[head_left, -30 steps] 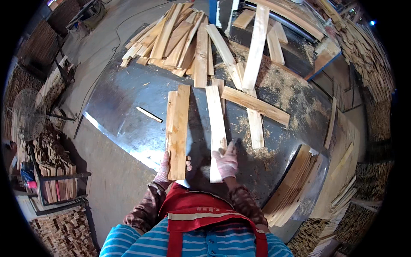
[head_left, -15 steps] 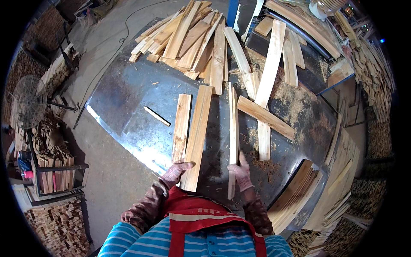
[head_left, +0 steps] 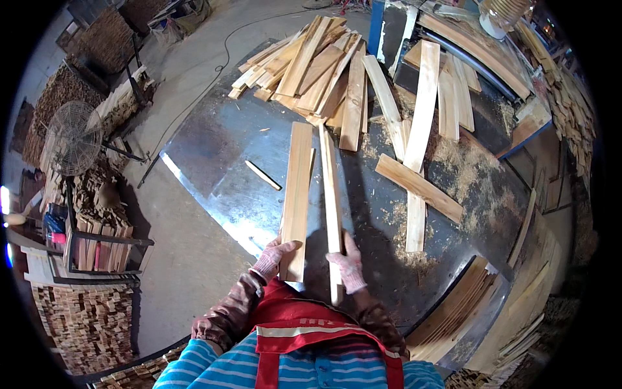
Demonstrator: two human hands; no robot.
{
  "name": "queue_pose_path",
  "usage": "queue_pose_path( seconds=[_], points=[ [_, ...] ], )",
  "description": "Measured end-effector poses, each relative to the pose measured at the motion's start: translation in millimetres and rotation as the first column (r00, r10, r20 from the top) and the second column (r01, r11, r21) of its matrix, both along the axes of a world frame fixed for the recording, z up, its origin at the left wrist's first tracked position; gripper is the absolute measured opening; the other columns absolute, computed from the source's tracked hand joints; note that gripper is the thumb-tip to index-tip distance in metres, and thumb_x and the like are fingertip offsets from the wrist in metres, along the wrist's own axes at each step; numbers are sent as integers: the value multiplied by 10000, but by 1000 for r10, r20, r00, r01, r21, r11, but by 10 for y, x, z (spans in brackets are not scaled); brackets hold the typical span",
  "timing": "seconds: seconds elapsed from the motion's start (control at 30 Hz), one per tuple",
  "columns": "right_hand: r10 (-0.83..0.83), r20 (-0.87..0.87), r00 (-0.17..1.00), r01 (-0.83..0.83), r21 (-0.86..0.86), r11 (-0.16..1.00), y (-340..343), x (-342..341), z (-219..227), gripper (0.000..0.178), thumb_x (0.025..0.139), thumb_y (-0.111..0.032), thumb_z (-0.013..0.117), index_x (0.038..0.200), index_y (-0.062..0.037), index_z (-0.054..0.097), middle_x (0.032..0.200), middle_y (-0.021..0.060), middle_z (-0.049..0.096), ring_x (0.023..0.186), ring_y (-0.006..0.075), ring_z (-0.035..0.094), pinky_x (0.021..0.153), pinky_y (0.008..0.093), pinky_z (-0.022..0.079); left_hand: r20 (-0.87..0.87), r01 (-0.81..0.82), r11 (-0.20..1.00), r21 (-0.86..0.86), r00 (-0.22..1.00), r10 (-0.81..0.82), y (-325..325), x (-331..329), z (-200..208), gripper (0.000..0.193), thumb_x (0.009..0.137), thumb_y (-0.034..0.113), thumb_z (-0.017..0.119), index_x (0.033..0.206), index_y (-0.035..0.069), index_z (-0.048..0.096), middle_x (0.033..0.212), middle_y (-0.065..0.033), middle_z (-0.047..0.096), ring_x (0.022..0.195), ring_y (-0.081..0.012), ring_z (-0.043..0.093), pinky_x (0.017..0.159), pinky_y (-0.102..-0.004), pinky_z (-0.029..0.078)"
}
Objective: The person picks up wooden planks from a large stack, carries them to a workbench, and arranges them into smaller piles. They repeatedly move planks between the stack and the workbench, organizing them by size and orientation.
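My left hand, in a pale work glove, grips a wooden board near its lower end, thumb over its face. Behind this board, the edge of a second board shows; most of it is hidden. Close by on the right, my right hand, gloved too, is closed on a narrow-looking board turned mostly on its edge. Its far end leans toward the left boards, while the lower ends stand apart. The boards are over the dark metal table.
A heap of boards lies at the table's far side. Several boards, one a crossing board, lie to the right amid sawdust. A small wood strip is at left. Stacked boards stand near right; a fan is far left.
The two left boards, side by side before, now overlap, one in front of the other. My right hand has brought its board leftward, closer to them. The whole view has shifted a little.
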State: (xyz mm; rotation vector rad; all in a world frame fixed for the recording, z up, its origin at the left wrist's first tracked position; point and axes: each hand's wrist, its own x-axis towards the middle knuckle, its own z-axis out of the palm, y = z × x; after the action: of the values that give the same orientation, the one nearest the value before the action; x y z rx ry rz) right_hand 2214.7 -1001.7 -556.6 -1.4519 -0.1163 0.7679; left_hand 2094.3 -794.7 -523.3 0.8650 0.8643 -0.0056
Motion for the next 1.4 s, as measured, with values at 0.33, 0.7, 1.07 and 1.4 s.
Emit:
queue_pose_path(
  seconds=[0.33,0.7,1.07,1.4],
  points=[
    [516,297,803,-229,-646,728,1170,-112,-304,823,802,-470,701,1446,-112,334,1315,234,512,1181,452,528,967,495,468,-124,-96,965,244,984,129,1121,-329,-601,327,890,74,635,1211,19,650,1035,-48,700,914,-154,650,817,-304,530],
    [271,628,730,422,-726,543,2113,2884,-358,851,753,-412,757,1395,-41,340,1370,235,486,1184,419,530,973,484,465,-177,-214,714,667,885,430,3689,-896,-1121,175,889,3,586,1033,51,672,814,-17,645,680,-139,615,578,-310,519],
    [-389,104,915,402,-175,899,1830,3133,-1056,504,867,-122,637,1338,32,550,909,34,667,746,101,549,678,239,456,35,-224,971,-79,973,227,2509,1071,-759,453,917,382,649,1244,80,563,1046,-75,638,995,-288,611,900,-500,505],
    [-291,367,883,434,-409,803,1013,2541,-502,586,888,-207,642,1414,-25,458,1279,217,617,1191,298,604,993,380,477,-128,411,607,681,882,-454,3565,1333,-1324,393,837,368,705,1092,73,658,945,-72,667,844,-251,647,793,-467,535]
  ],
)
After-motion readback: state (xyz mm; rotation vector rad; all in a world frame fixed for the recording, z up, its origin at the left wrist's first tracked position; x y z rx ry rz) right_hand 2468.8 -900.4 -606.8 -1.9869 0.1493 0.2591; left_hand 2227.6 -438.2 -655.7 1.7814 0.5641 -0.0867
